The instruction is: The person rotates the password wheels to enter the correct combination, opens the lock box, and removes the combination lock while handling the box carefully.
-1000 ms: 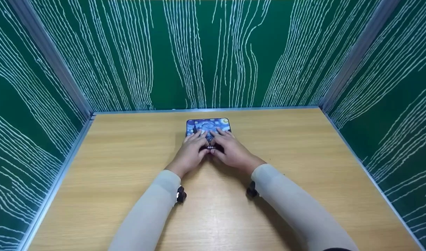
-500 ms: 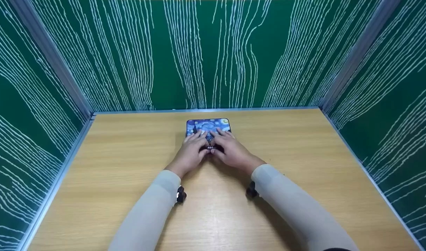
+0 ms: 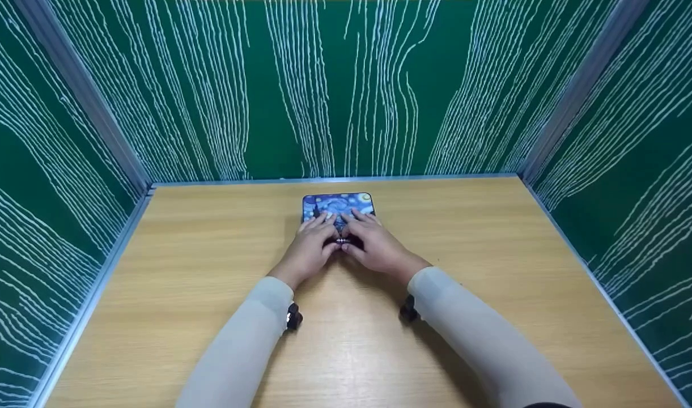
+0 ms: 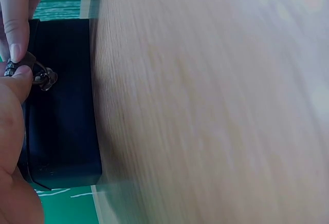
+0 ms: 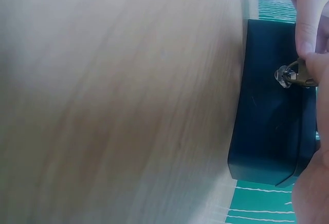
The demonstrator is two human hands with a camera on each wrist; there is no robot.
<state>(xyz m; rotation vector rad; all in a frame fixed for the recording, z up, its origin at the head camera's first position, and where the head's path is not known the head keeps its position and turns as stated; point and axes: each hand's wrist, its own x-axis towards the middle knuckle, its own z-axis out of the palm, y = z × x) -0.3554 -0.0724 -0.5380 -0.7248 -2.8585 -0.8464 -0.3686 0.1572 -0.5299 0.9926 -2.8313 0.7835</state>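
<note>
A dark metal box [image 3: 346, 202] with a blue swirling night-sky picture on its lid stands near the table's far edge. A small combination padlock [image 4: 29, 59] with number dials [image 4: 10, 69] hangs by its shackle from the metal latch [image 4: 49, 79] on the box's front. My left hand [image 3: 310, 248] pinches the padlock between thumb and finger, its other fingers lying over the lid. From the other side my right hand [image 3: 380, 247] pinches the padlock too, its fingers also on the lid. In the right wrist view the padlock's body [image 5: 304, 75] is partly covered. The digits are too small to read.
The wooden table [image 3: 209, 255] has metal edging along the back and sides. Green panels [image 3: 266, 113] with white wavy lines rise behind and at both sides. Dark wrist cameras [image 3: 294, 317] sit under the sleeves.
</note>
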